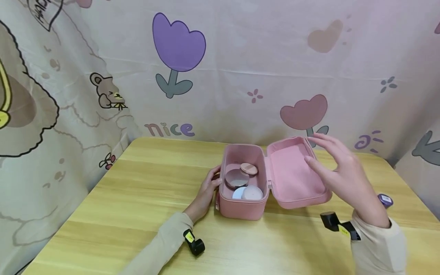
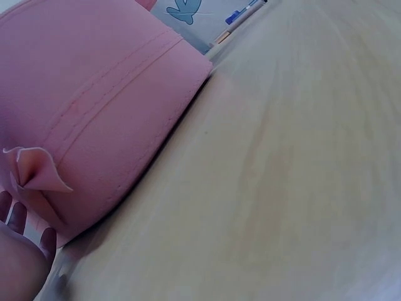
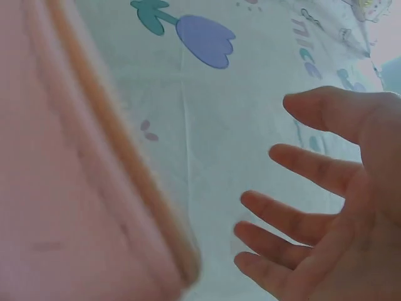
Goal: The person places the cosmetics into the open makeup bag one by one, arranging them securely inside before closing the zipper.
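Observation:
A pink zip case [image 1: 242, 210] stands on the table with its lid [image 1: 293, 172] swung out to the right. Inside lie a silver-topped round compact [image 1: 237, 178], a smaller beige round compact [image 1: 249, 168], a pale round case [image 1: 252, 193] and a white disc [image 1: 238, 192] partly under it. My left hand [image 1: 204, 196] rests against the case's left side, fingers extended, near a pink bow [image 2: 37, 169] in the left wrist view. Beside the lid's right edge, my right hand [image 1: 347, 177] is raised, its fingers spread and holding nothing.
A small purple item with a white label [image 1: 386, 200] lies at the right, behind my right wrist. In the left wrist view, pen-like items [image 2: 241, 19] lie beyond the case. A printed cloth [image 1: 233, 84] hangs behind the wooden table [image 1: 144, 191].

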`<state>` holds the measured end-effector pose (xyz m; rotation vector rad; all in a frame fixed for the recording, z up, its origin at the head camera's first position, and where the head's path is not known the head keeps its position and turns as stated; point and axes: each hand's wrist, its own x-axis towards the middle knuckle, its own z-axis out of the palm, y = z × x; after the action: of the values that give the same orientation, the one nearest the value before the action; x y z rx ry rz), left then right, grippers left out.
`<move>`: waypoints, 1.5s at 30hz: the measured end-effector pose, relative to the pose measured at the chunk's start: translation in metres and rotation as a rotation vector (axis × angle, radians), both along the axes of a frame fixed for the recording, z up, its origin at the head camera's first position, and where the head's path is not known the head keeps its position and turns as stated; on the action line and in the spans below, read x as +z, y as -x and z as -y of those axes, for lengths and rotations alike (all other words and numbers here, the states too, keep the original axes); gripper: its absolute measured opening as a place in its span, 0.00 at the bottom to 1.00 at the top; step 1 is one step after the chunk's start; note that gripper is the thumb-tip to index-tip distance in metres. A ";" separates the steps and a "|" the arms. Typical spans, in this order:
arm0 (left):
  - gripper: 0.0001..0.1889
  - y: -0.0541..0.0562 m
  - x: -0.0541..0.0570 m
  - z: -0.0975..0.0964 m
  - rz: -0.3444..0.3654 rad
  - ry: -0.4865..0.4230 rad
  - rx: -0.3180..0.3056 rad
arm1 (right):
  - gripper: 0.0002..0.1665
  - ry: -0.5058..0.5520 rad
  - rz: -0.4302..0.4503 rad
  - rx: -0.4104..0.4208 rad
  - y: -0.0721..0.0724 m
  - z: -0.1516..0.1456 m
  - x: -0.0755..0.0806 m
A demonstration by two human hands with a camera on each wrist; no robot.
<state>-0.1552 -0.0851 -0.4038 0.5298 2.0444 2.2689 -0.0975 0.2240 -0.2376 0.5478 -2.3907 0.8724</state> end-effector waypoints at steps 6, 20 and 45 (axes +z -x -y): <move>0.33 0.001 0.001 -0.004 -0.004 -0.003 -0.043 | 0.29 0.061 -0.206 -0.117 -0.013 -0.017 0.002; 0.32 0.003 0.002 -0.005 -0.011 0.011 -0.023 | 0.26 0.045 -0.278 -0.263 -0.026 -0.071 -0.002; 0.33 0.001 -0.002 0.002 -0.003 0.021 -0.018 | 0.32 0.244 0.130 -0.500 0.001 -0.182 -0.059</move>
<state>-0.1565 -0.0871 -0.4059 0.5488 2.0536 2.2355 -0.0987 0.4057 -0.2968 -0.2023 -2.3265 0.9654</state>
